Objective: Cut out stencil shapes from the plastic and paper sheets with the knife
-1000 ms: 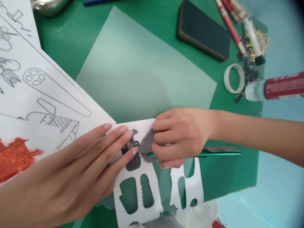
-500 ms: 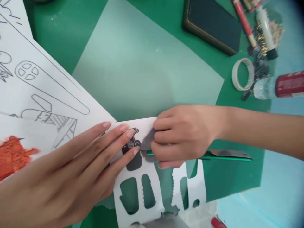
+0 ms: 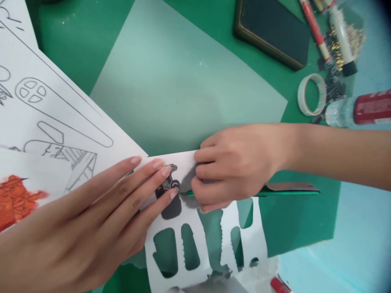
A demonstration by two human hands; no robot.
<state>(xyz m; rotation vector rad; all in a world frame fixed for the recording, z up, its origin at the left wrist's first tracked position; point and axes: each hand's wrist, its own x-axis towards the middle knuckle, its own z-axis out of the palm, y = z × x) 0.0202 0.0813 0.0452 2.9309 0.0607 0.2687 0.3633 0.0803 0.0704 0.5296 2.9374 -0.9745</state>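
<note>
My left hand (image 3: pixel 106 207) lies flat, fingers stretched out, its fingertips pressing on a white paper sheet (image 3: pixel 195 248) with shapes cut out of it. Between and beside those fingertips shows a black printed figure (image 3: pixel 171 208) with white line detail. Close to the little fingertip, my right hand (image 3: pixel 232 167) is closed around a slim green craft knife (image 3: pixel 290 192). Its thin tip touches the paper at the figure's right edge, next to a grey printed patch. The middle of the knife is hidden in my fist.
A translucent sheet (image 3: pixel 171 81) covers part of the green table (image 3: pixel 70 49). Line drawings (image 3: pixel 70 106) and an orange-painted paper (image 3: pixel 18 199) lie left. Around the right side are a phone (image 3: pixel 275 30), tape roll (image 3: pixel 311 94), red-labelled bottle (image 3: pixel 369 108) and glue stick (image 3: pixel 343 40).
My right hand and wrist have shifted slightly up, and the knife's rear end has swung up with them. My left hand stays pressed on the paper in the same place.
</note>
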